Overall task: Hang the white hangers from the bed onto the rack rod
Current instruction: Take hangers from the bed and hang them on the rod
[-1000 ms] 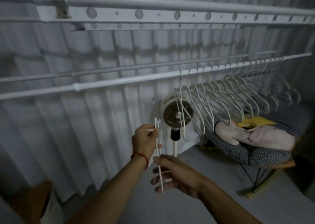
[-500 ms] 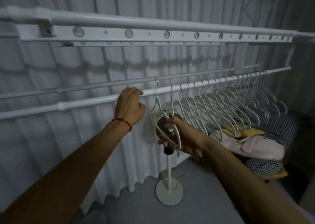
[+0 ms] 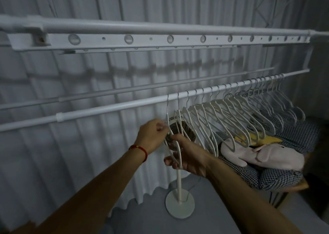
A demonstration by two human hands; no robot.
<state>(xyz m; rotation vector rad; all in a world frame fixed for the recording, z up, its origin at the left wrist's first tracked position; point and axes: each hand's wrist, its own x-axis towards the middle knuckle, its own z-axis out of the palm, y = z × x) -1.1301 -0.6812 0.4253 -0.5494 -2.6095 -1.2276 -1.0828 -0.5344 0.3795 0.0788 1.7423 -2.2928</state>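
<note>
1. The long white metal rack rod point(image 3: 114, 108) runs from the near left up to the far right, with a thinner rod behind it and a perforated rail above.
2. A row of thin white plastic hangers point(image 3: 236, 112) fills the rod's right half, packed closer toward the far end; the left half is bare.
3. The leftmost white hanger point(image 3: 167, 109) hooks over the rod at the row's left edge, in front of a white pedestal fan point(image 3: 179, 194).
4. The left hand point(image 3: 153, 135), red cord at the wrist, pinches that hanger's shoulder with curled fingers.
5. The right hand point(image 3: 187, 155) curls round the lower arms of the leftmost hangers.
6. A checked cushion point(image 3: 277, 178) with a pink plush toy point(image 3: 263, 155) lies under the row at right.
</note>
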